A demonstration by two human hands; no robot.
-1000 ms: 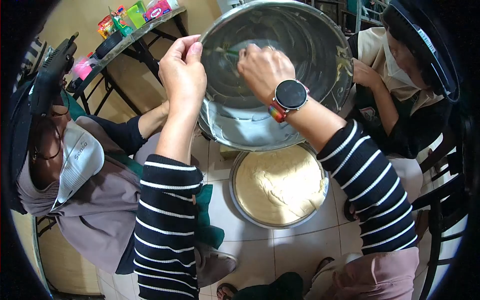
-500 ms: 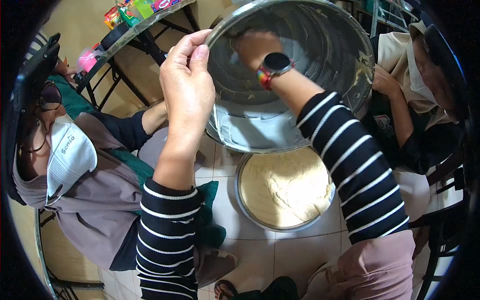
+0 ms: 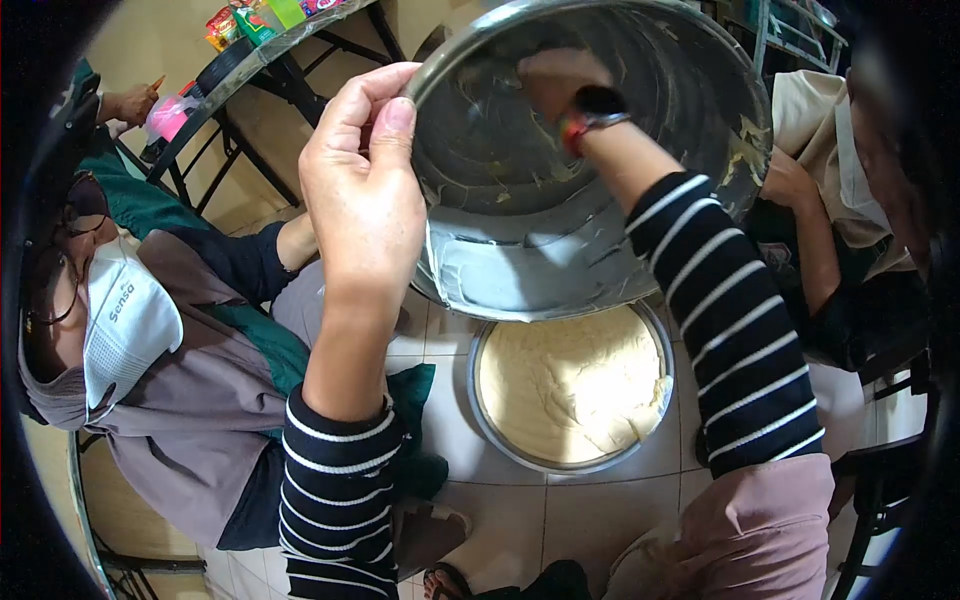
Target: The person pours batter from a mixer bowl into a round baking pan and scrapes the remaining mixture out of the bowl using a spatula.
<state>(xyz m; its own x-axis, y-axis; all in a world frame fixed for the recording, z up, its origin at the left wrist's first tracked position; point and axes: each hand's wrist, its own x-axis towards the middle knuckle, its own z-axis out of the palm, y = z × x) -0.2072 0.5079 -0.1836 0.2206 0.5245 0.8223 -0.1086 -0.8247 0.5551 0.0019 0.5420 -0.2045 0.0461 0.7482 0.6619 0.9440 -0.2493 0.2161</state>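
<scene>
A large metal pot (image 3: 690, 110) is tipped on its side, its open mouth facing me. My left hand (image 3: 362, 175) is closed round its rim at the upper left, thumb on the near side. Deep inside reaches my right hand (image 3: 565, 80), close to the inner wall and smeared by motion; I cannot tell whether it holds anything. Pale streaks of batter (image 3: 540, 265) coat the pot's lower wall. Below the pot, a round metal basin (image 3: 476, 400) on the tiled floor holds thick, pale yellow batter (image 3: 560, 385), its far edge hidden by the pot.
A person in a mask (image 3: 125, 320) sits close at the left, an arm reaching behind the pot. Another person's hand (image 3: 790, 180) is beside the pot at the right. A table (image 3: 270, 65) with colourful packets (image 3: 250, 22) stands at the upper left.
My right hand has moved right and slightly up inside the pot. The pot has shifted a little to the right and down in view, with my left hand still on its rim.
</scene>
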